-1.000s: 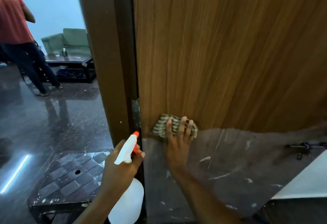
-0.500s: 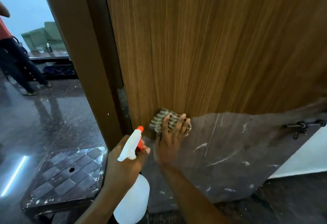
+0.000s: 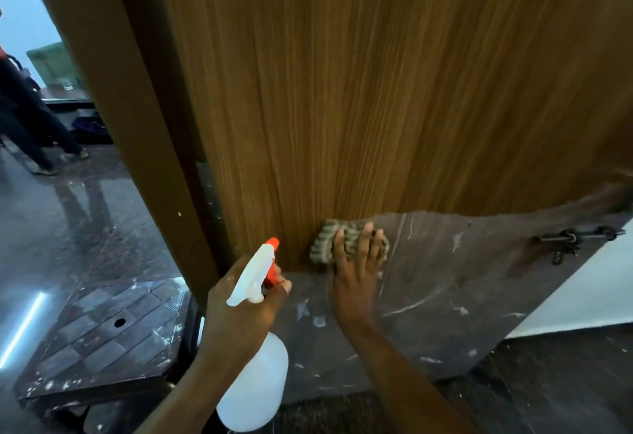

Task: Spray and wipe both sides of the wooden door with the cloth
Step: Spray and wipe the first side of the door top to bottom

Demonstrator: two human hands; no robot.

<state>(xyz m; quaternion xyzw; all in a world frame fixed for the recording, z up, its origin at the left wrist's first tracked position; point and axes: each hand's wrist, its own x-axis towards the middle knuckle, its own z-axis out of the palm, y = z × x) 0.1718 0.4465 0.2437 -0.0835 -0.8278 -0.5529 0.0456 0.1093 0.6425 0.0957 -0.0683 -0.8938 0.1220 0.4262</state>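
Above the right hand (image 3: 356, 279), the wooden door (image 3: 376, 91) is warm brown with fine vertical grain streaks. Around and below that hand, its lower panel (image 3: 479, 313) is dull grey-brown, flecked with white smears. The cloth (image 3: 322, 245) under it is striped beige and dark grey. In the left hand (image 3: 239, 317), the spray bottle (image 3: 257, 385) is white with an orange nozzle and trigger.

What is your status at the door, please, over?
Left hand grips spray bottle. Right hand presses cloth flat on wooden door, low down. Nothing blocking the wipe.
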